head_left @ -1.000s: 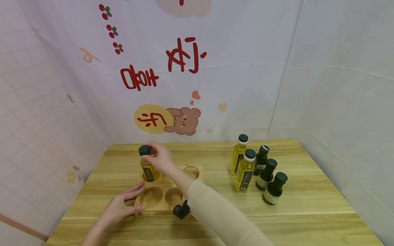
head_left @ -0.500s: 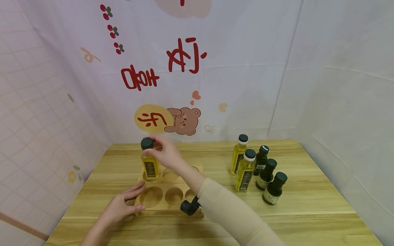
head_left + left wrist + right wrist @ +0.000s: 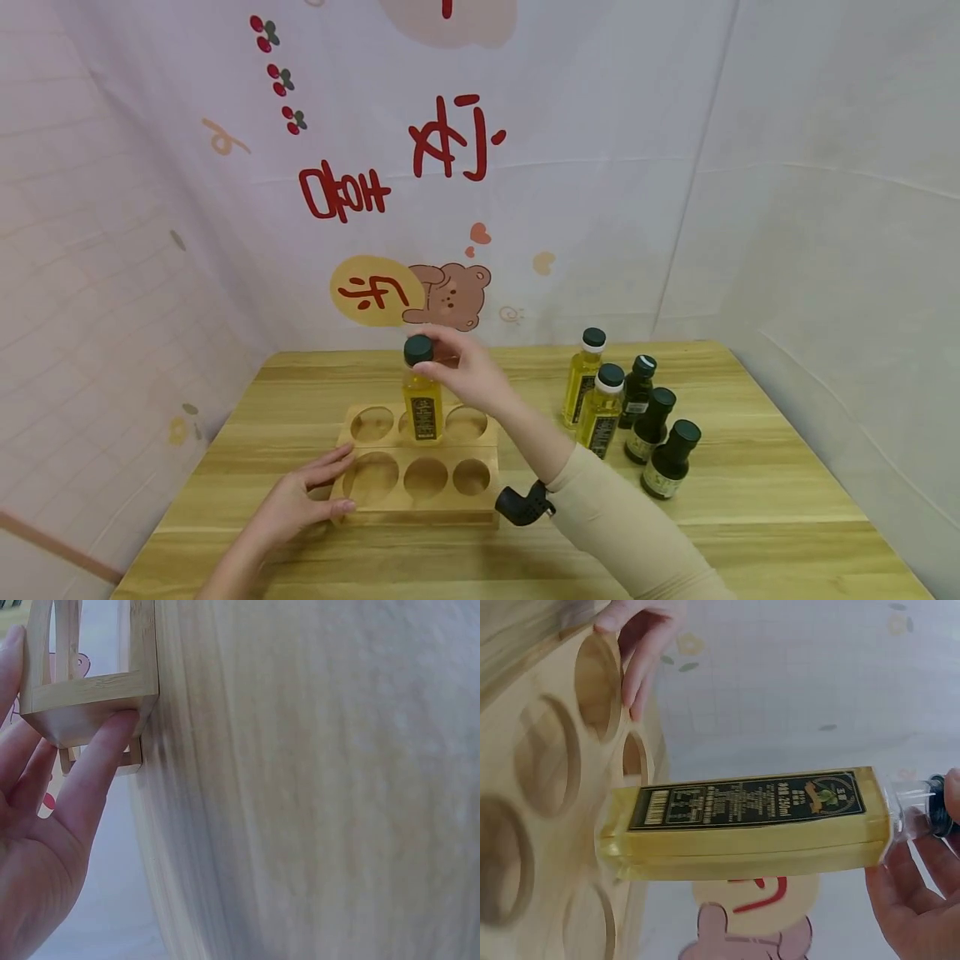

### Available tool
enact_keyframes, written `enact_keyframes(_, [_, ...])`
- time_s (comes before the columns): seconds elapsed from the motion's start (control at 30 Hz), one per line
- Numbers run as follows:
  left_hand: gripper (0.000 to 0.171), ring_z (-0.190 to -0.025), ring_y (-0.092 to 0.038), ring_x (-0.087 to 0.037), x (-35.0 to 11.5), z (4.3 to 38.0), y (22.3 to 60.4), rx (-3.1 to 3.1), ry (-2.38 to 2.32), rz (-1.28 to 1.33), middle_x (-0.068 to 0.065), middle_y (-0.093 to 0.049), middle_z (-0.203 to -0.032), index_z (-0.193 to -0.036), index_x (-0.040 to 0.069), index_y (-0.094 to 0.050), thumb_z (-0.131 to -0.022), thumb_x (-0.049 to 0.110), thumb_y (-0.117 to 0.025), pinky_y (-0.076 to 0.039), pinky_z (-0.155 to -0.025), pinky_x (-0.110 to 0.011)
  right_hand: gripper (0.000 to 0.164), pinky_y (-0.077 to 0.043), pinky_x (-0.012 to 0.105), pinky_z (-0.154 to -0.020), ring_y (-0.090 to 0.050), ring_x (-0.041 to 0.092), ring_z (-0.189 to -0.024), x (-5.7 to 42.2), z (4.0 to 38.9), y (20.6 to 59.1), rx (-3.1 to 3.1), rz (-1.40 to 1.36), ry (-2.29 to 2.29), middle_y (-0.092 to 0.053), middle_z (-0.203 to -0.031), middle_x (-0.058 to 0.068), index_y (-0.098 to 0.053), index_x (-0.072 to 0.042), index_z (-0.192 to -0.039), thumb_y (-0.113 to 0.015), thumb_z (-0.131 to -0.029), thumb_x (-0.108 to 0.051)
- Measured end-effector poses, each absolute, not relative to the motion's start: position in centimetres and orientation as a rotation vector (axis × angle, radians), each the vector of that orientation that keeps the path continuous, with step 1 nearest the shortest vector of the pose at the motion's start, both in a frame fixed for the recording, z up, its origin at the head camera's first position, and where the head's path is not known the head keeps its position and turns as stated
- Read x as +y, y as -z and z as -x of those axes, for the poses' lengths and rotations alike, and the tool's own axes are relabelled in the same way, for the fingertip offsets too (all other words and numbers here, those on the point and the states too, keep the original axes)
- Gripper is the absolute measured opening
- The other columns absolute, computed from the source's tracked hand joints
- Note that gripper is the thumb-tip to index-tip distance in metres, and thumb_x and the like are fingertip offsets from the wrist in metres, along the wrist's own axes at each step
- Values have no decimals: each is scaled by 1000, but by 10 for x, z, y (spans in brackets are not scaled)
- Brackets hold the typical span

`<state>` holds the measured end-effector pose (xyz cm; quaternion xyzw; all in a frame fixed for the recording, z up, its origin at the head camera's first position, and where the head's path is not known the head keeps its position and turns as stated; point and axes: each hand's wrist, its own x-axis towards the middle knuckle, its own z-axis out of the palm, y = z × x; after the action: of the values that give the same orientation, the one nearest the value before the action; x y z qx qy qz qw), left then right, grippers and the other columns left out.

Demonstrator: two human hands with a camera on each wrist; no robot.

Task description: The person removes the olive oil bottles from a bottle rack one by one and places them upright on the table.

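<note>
A tall square bottle of yellow oil (image 3: 423, 408) with a dark green cap stands nearly upright over the back row's middle hole in a stepped wooden rack (image 3: 397, 517). My right hand (image 3: 468, 371) grips it around the neck and cap. In the right wrist view, the bottle (image 3: 757, 847) has a black label, and its base lies close to the rack's top; contact cannot be told. My left hand (image 3: 288, 504) rests against the rack's left end, thumb and fingers extended. The left thumb (image 3: 97, 765) touches the wooden end panel in the left wrist view.
Two more yellow oil bottles (image 3: 583, 375) stand on the wooden table (image 3: 750, 533) at the right. Beside them are three small dark bottles (image 3: 663, 471) with green caps. A printed cloth (image 3: 585, 208) hangs behind the table. A black device (image 3: 525, 504) sits at my right wrist.
My right hand has lifted the oil bottle from the rack's back-left hole and carried it right, to the middle hole. My left hand has stayed at the rack's end.
</note>
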<state>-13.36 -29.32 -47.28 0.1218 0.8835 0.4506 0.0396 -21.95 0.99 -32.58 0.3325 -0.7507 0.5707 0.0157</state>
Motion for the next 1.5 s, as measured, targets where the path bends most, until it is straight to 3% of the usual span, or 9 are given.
enact_keyframes(0.17, [72,-137,-37,-34,-293,134,472,2690,-1393,-377,-3,-39,-155,-141,7,-56,-79,31,-83,-43,-102,-31,36,-53,33,-87,-65,20,-96,39,214,326,-2343,-1069,-1759,-67,-110,11,-61,-3,-129,-68,-94,-5])
enact_keyframes(0.23, [72,-137,-37,-35,-293,134,473,2688,-1399,-379,-3,-39,-155,-141,6,-56,-79,31,-84,-43,-102,-32,37,-52,35,-89,-65,22,-98,52,211,326,-2360,-1060,-1754,-67,-111,11,-60,-3,-131,-67,-95,-5])
enact_keyframes(0.37, [72,-135,-39,-37,-293,134,473,2664,-1427,-387,-5,-38,-155,-141,5,-56,-79,29,-83,-41,-102,-50,40,-52,38,-90,-64,22,-102,79,204,326,-2397,-999,-1761,-68,-112,9,-59,-6,-134,-67,-95,-7])
enact_keyframes(0.57, [72,-135,-40,-36,-292,135,475,2667,-1425,-389,-5,-38,-155,-141,5,-55,-79,29,-83,-40,-102,-51,40,-53,36,-85,-65,21,-101,121,193,330,-2410,-981,-1733,-68,-112,6,-60,-9,-135,-67,-96,-10])
enact_keyframes(0.73, [72,-134,-41,-33,-291,134,474,2685,-1395,-365,-4,-39,-155,-141,6,-56,-79,29,-84,-38,-105,-48,40,-54,32,-81,-65,20,-101,161,186,338,-2413,-993,-1729,-67,-117,11,-59,-10,-135,-66,-96,-7])
enact_keyframes(0.97, [71,-135,-40,-34,-291,134,473,2652,-1434,-337,-5,-38,-156,-141,6,-56,-79,28,-84,-37,-104,-53,39,-55,30,-82,-64,15,-108,205,177,350,-2446,-1010,-1709,-65,-125,17,-57,-3,-134,-64,-96,-3])
enact_keyframes(1.5, [71,-135,-39,-36,-291,135,473,2656,-1426,-365,-6,-38,-156,-140,4,-56,-79,27,-84,-39,-103,-52,41,-57,34,-78,-64,12,-106,251,167,370,-2568,-1032,-1635,-59,-130,25,-53,2,-137,-61,-97,-2])
